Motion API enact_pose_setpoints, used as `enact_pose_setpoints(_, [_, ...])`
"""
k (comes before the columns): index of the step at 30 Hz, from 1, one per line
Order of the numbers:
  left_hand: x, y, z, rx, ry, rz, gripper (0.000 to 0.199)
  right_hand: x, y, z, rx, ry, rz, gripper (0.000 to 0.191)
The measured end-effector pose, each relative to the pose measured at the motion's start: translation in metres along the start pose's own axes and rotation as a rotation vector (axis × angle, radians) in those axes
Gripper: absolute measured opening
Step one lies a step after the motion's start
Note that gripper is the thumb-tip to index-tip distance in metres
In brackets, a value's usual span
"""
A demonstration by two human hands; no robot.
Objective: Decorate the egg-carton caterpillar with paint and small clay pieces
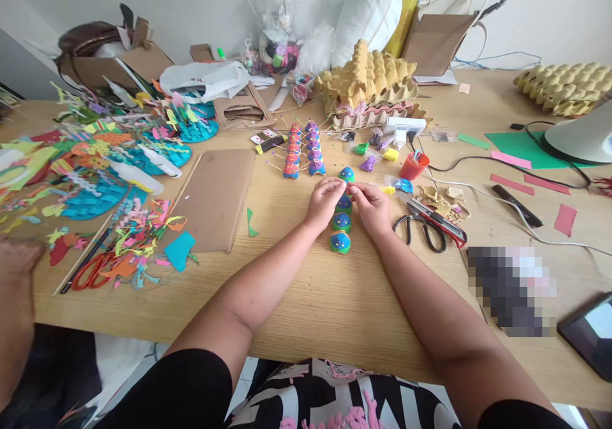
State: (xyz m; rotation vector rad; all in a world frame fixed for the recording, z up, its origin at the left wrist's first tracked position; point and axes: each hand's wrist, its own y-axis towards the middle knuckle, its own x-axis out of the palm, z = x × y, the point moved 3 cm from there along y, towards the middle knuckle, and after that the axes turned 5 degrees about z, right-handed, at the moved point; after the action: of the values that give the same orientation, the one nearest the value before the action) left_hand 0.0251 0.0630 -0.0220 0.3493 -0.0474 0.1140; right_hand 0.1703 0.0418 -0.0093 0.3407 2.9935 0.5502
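A column of blue and green domed pieces [340, 242] runs away from me on the wooden table. Over its far part, my left hand [327, 201] and my right hand [371, 204] meet with fingers pinched. Between the fingertips is something small and reddish, too small to name. The hands partly cover the pieces beneath them. One more blue and green dome [347, 174] shows just beyond the fingers. Farther back stand a red and blue row [292, 152] and a purple and blue row [314, 148], with thin pins sticking out.
Black-handled scissors [427, 227] and a red cutter [442, 222] lie right of my right hand, below a red cup [414, 165]. Brown cardboard [217, 199] and paper scraps [143, 238] are at left. Egg trays [368, 78] stand behind. Another person's arm [16, 289] shows far left.
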Motion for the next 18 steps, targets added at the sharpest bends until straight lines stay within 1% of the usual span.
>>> enact_pose_setpoints(3, [-0.002, -0.001, 0.005, 0.026, 0.011, 0.015, 0.047, -0.003, 0.001, 0.001, 0.036, -0.01, 0.053, 0.041])
enact_pose_setpoints(6, [-0.003, -0.001, 0.006, 0.054, 0.041, 0.037, 0.043, -0.007, 0.002, 0.0, 0.052, -0.043, 0.092, 0.051])
enact_pose_setpoints(9, [-0.004, 0.0, 0.004, 0.032, 0.032, 0.071, 0.038, -0.008, 0.002, -0.001, 0.077, -0.071, 0.094, 0.058])
enact_pose_setpoints(11, [-0.004, 0.002, 0.002, -0.005, -0.002, 0.091, 0.034, -0.008, 0.002, -0.001, 0.093, -0.07, 0.09, 0.056])
enact_pose_setpoints(13, [-0.004, 0.003, 0.0, -0.047, -0.04, 0.114, 0.031, -0.006, 0.003, 0.001, 0.102, -0.045, 0.096, 0.048])
enact_pose_setpoints(16, [-0.004, 0.004, -0.002, -0.089, -0.058, 0.145, 0.028, -0.004, 0.005, 0.006, 0.108, 0.052, 0.106, 0.033])
enact_pose_setpoints(18, [-0.004, 0.004, -0.002, -0.099, -0.067, 0.138, 0.026, -0.002, 0.006, 0.01, 0.105, 0.119, 0.114, 0.03])
